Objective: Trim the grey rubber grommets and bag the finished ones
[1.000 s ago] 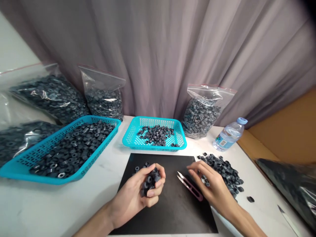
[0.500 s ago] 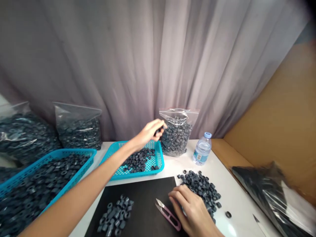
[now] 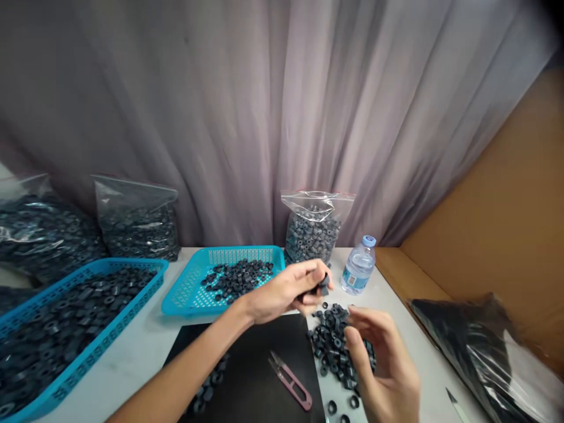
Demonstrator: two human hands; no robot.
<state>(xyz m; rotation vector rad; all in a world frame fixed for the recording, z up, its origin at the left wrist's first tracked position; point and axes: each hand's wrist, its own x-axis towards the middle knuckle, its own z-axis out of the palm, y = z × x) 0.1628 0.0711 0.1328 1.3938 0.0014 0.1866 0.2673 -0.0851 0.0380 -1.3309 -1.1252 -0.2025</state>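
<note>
My left hand [image 3: 294, 291] is closed round a few small dark ring-shaped pieces [image 3: 324, 284], just behind a loose pile of the same pieces [image 3: 337, 346]. Beside that pile, my right hand [image 3: 388, 358] is raised with thumb and fingers apart and curved, and I see nothing in it. Pink-handled thread snips [image 3: 291, 380] lie on a black mat [image 3: 259, 358] between my arms. Another small heap of dark pieces [image 3: 210, 382] sits on the mat, partly hidden by my left forearm.
A blue basket [image 3: 180, 296] with scattered pieces stands behind the mat; a fuller blue basket [image 3: 106, 335] is at left. Filled zip bags [image 3: 312, 232] stand by the curtain, near a water bottle [image 3: 359, 267]. A knife [image 3: 456, 404] and a black bag [image 3: 476, 346] lie at right.
My left hand has come from above the middle basket, rightwards and down towards the pile, still holding pieces. My right hand has lifted off the mat's edge and moved right, its fingers spreading.
</note>
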